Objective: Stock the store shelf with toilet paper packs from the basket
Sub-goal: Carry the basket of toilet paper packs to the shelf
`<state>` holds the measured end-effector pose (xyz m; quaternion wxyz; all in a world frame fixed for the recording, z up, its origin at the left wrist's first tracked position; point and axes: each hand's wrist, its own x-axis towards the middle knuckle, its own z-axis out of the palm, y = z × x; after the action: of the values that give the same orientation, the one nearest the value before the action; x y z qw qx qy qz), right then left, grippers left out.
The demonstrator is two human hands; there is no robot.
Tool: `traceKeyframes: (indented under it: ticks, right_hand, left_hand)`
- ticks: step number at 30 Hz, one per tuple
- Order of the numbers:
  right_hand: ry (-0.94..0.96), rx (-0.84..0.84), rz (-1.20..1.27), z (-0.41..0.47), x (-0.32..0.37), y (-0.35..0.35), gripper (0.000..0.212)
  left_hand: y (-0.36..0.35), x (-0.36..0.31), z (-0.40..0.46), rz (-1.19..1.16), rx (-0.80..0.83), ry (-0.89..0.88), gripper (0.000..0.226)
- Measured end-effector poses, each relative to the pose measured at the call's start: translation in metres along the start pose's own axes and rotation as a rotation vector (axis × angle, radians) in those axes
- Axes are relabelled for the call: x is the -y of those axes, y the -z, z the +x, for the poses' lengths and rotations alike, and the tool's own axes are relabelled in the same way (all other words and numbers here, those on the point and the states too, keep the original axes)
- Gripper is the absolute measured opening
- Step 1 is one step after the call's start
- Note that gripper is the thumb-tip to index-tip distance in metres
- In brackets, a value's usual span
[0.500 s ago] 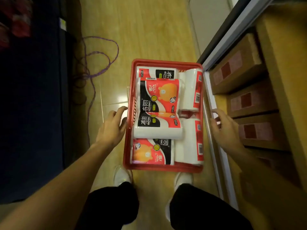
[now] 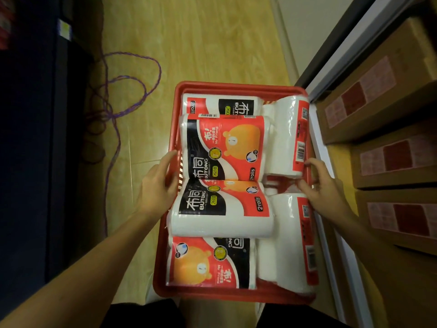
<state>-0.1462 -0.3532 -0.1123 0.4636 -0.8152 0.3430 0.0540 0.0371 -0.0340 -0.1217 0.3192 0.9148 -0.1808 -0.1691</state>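
A red plastic basket sits in the middle of the view, between my two hands. It is full of several toilet paper packs in red, black and white wrap. One pack with an orange bear lies on top, and another lies just below it. My left hand grips the basket's left rim, thumb over the edge. My right hand holds the right rim, fingers curled beside a white pack. The store shelf runs along the right.
Brown cardboard boxes with red labels fill the shelf on the right. A purple cord loops on the wooden floor to the left. A dark cabinet stands at the far left. My black-clad legs show at the bottom.
Both hands have closed in from beside the basket onto its rims. The basket now looks larger and nearer to me, and it hides my shoes.
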Motion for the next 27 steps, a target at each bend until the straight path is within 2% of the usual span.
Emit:
traceKeyframes:
  ticks: [6, 11, 18, 27]
  right_hand:
    - [0.038, 0.043, 0.040, 0.007, -0.008, 0.000, 0.039]
    - [0.039, 0.088, 0.085, 0.011, -0.009, 0.000, 0.036]
    - [0.103, -0.011, 0.025, 0.006, -0.010, -0.003, 0.034]
    - [0.123, -0.072, -0.003, 0.007, -0.007, -0.008, 0.035]
  left_hand:
    - [-0.006, -0.001, -0.001, 0.063, -0.017, 0.045, 0.052]
    - [-0.010, -0.010, 0.000, 0.027, -0.052, 0.060, 0.043]
    - [-0.007, -0.017, 0.003, 0.064, -0.001, 0.008, 0.044]
    - [-0.009, -0.005, 0.004, -0.040, -0.025, 0.030, 0.041]
